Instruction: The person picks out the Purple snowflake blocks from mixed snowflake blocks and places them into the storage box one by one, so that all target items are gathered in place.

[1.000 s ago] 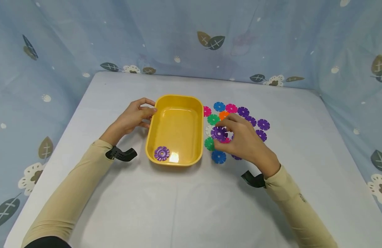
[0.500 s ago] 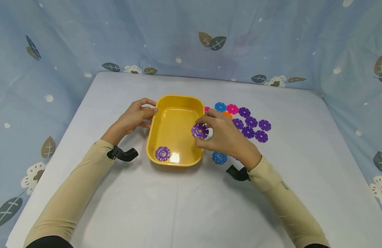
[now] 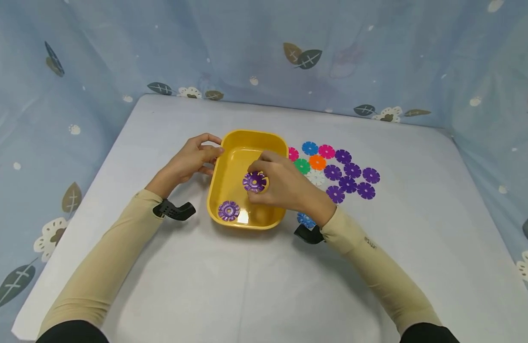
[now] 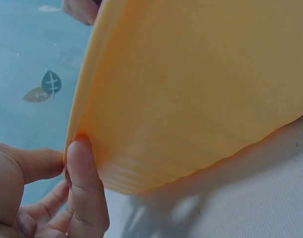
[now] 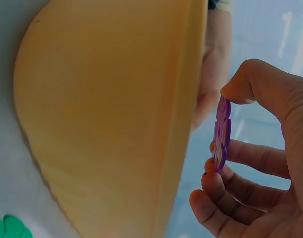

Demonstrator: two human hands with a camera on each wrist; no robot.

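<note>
The yellow tray (image 3: 231, 174) and held purple disc (image 3: 249, 181) look like glossy plastic, the table cover (image 3: 182, 276) matt cloth.

1. Left grip (image 3: 191, 159) blocks the yellow tray's (image 3: 253, 139) far-left rim.
2. Right grip (image 3: 285, 183) reaches over its right rim.
3. Loose discs (image 3: 332, 172) obstruct the bench (image 3: 229, 281) right of it.
4. Free passage: near bench between the sleeves (image 3: 105, 262); far bench beyond the tray.

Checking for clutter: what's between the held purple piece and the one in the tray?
The head view shows only bare floor of the yellow tray.
</note>
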